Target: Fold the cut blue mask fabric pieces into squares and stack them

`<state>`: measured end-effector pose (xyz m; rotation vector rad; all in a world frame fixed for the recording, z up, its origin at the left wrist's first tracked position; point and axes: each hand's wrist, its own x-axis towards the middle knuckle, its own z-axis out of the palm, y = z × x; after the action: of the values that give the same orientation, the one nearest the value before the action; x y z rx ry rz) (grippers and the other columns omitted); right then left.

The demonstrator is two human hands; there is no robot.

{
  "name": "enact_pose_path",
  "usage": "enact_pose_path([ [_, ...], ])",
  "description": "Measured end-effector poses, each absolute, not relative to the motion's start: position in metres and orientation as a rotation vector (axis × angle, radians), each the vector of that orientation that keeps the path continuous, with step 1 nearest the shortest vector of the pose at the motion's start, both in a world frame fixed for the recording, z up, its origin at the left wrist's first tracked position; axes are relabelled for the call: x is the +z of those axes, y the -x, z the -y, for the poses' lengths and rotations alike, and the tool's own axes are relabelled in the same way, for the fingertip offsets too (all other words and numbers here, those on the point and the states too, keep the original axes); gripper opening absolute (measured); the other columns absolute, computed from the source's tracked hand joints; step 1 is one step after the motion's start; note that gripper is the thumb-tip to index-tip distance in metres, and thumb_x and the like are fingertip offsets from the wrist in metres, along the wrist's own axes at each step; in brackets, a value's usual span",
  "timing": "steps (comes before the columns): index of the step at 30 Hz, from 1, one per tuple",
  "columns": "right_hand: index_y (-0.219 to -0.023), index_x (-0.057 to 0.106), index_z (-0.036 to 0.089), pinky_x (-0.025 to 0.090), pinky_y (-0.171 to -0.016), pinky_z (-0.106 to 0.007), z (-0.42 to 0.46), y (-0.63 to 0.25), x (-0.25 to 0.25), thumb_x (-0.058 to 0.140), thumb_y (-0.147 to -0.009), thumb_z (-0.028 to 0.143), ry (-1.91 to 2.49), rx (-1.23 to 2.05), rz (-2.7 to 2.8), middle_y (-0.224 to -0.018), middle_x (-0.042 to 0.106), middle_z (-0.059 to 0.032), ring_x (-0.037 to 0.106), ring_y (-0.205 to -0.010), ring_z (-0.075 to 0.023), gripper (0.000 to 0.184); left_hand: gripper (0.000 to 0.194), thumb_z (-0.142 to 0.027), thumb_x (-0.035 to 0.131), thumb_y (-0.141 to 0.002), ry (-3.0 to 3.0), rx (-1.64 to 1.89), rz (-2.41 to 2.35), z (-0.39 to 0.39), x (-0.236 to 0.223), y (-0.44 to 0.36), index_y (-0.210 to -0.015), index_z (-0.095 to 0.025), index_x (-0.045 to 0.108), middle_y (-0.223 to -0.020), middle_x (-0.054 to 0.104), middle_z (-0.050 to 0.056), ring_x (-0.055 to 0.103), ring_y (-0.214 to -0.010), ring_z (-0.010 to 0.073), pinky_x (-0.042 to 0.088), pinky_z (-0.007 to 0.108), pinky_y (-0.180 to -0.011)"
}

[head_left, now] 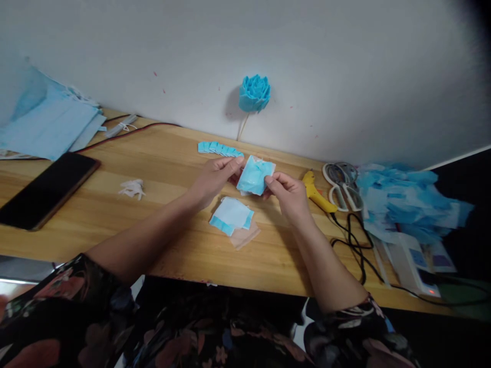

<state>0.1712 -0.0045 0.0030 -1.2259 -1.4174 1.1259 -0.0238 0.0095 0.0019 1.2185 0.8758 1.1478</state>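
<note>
Both hands hold a light blue square of mask fabric [255, 175] a little above the wooden table [161, 168]. My left hand [215, 176] pinches its left upper edge with fingers closed. My right hand [287, 191] pinches its right side, fingers closed too. Just below the hands lies a small pile of blue-and-white fabric squares [232, 214] on a bit of clear plastic. A row of small blue folded pieces [219, 148] lies behind the hands. A finished blue fabric rose [254, 93] on a thin stick leans against the wall.
A black phone [46, 189] lies at left, with a stack of blue masks [49, 122] behind it. White elastic scraps [132, 188] sit left of centre. At right are a yellow glue gun [317, 193], scissors [341, 184], black cable [356, 245] and a heap of blue scraps [406, 202].
</note>
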Motion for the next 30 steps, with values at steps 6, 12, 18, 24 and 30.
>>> enact_pose_path([
  [6, -0.065, 0.066, 0.021, 0.046, -0.056, -0.025, 0.0025, -0.1746, -0.0002, 0.075, -0.079, 0.053, 1.193, 1.1, 1.406, -0.058, 0.062, 0.0032, 0.054, -0.051, -0.0095, 0.036, 0.033, -0.047, 0.07, -0.085, -1.217, 1.091, -0.896, -0.0096, 0.0027, 0.0235, -0.072, -0.017, 0.067, -0.068, 0.063, 0.0, 0.057, -0.064, 0.0111, 0.049, 0.026, -0.067],
  [12, -0.071, 0.07, 0.021, 0.047, -0.056, -0.025, 0.0021, -0.1744, -0.0007, 0.078, -0.076, 0.052, 1.187, 1.139, 1.384, -0.06, 0.063, 0.0033, 0.055, -0.053, -0.0098, 0.032, 0.02, -0.034, 0.071, -0.081, -1.224, 1.106, -0.949, -0.0108, 0.0031, 0.0244, -0.071, -0.017, 0.067, -0.066, 0.061, -0.002, 0.053, -0.063, 0.0097, 0.048, 0.025, -0.068],
  [18, -0.086, 0.077, 0.022, 0.048, -0.058, -0.027, 0.0004, -0.175, -0.0027, 0.082, -0.072, 0.046, 1.173, 1.167, 1.363, -0.065, 0.067, 0.0038, 0.056, -0.056, -0.0106, 0.029, 0.023, -0.035, 0.069, -0.082, -1.247, 1.139, -0.953, -0.0106, 0.0044, 0.0255, -0.068, -0.018, 0.065, -0.065, 0.061, -0.001, 0.055, -0.066, 0.0113, 0.049, 0.026, -0.069],
  [24, -0.088, 0.078, 0.022, 0.049, -0.06, -0.027, -0.0002, -0.1745, -0.0043, 0.085, -0.068, 0.044, 1.146, 1.197, 1.268, -0.073, 0.072, 0.0026, 0.057, -0.059, -0.0101, 0.03, 0.027, -0.034, 0.065, -0.086, -1.279, 1.152, -0.932, -0.011, 0.0044, 0.0256, -0.065, -0.017, 0.062, -0.065, 0.061, 0.0, 0.056, -0.066, 0.0111, 0.048, 0.026, -0.071],
  [30, -0.082, 0.077, 0.023, 0.048, -0.06, -0.027, -0.0019, -0.1758, -0.0071, 0.084, -0.069, 0.044, 1.159, 1.206, 1.239, -0.068, 0.068, 0.0035, 0.057, -0.058, -0.0105, 0.026, 0.024, -0.032, 0.063, -0.089, -1.234, 1.174, -0.962, -0.012, 0.0042, 0.0239, -0.07, -0.018, 0.062, -0.065, 0.062, -0.001, 0.056, -0.06, 0.0096, 0.046, 0.025, -0.062],
])
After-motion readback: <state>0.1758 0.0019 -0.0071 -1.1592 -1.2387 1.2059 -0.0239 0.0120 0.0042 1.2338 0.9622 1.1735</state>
